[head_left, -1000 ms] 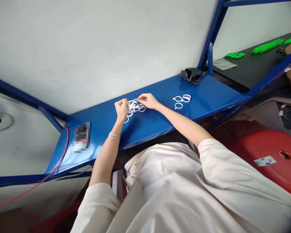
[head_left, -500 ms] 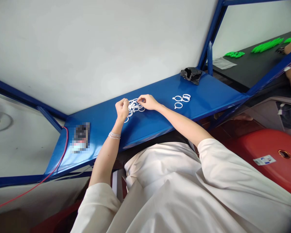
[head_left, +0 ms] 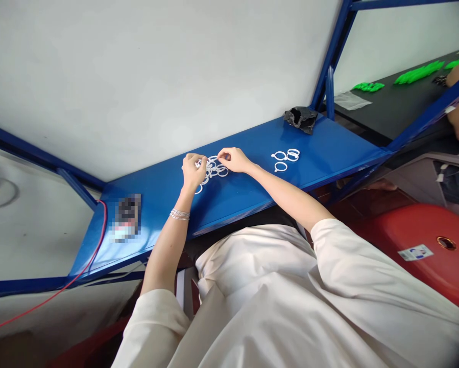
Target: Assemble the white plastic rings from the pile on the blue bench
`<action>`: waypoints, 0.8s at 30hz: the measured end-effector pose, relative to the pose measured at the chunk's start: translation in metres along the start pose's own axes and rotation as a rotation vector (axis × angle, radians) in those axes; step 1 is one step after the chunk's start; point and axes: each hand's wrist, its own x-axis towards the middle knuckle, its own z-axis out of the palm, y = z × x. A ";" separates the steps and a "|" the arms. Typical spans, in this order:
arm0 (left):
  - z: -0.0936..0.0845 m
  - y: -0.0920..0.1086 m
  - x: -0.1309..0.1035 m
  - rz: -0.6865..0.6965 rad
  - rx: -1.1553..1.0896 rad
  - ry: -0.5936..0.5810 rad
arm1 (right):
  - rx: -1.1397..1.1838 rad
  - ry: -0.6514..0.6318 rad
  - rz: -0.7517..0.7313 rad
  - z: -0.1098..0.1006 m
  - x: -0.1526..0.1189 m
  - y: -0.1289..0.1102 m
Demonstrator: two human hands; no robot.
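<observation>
Crumpled black bag [head_left: 300, 118]; red stool [head_left: 416, 245]; red cable [head_left: 79, 268]; green parts [head_left: 416, 74].

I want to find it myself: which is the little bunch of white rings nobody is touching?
Find the long blue shelf under the white wall. Both hands work at a heap of white rings near its middle; farther toward the crumpled black bag lies the small group of rings. It has only a few rings, spread flat, with no fingers near it.
</observation>
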 end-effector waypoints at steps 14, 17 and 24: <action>-0.006 0.022 -0.006 -0.094 0.400 -0.227 | -0.682 -0.203 0.415 -0.176 -0.062 0.037; -0.005 0.019 -0.006 -0.086 0.382 -0.202 | -0.709 -0.202 0.418 -0.169 -0.059 0.037; -0.002 0.014 -0.005 -0.012 0.144 -0.149 | -0.403 -0.061 -0.018 -0.077 -0.003 0.006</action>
